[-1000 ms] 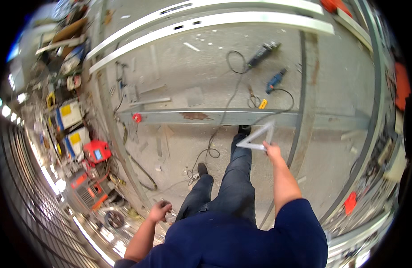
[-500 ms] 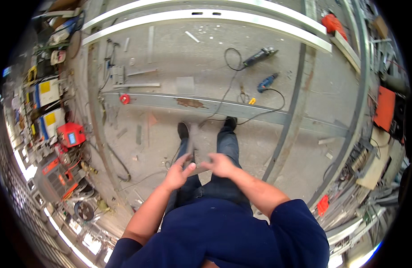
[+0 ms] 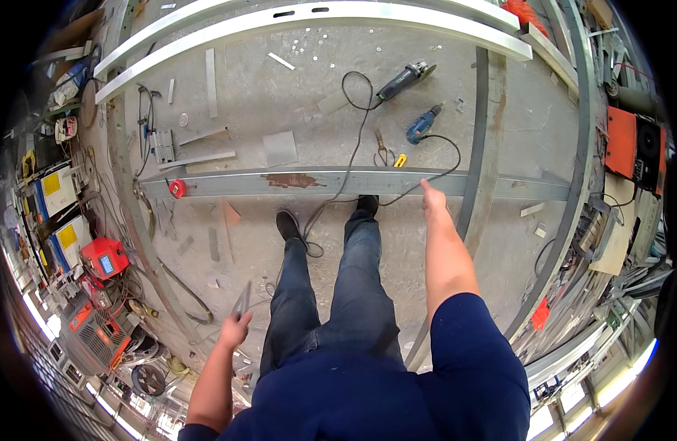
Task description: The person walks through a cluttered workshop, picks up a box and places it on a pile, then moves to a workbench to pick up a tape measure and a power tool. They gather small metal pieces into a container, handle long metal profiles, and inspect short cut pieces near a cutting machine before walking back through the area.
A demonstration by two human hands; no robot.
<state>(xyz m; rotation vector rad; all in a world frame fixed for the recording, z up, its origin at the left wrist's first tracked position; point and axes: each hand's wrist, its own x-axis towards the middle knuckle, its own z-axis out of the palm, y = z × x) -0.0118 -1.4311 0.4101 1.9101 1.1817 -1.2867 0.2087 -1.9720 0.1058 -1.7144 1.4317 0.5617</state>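
My left hand is closed on a narrow grey metal strip, which points up and away beside my left leg. My right arm is stretched forward. My right hand is over the near edge of a grey steel crossbeam, with a finger extended and nothing visible in it. Its fingertip overlaps the black cable of a blue drill in this view; whether it touches the cable I cannot tell. Beyond the beam lie an angle grinder, pliers and a yellow tool.
Two long white rails span the far side of the steel frame. A red tape measure sits on the crossbeam's left end. Cables loop around my feet. A red machine stands left; an orange-and-black case lies right.
My hands have moved apart from in front of my body. The left one went left and nearer with the metal strip; the right one reached forward and right to the beam.
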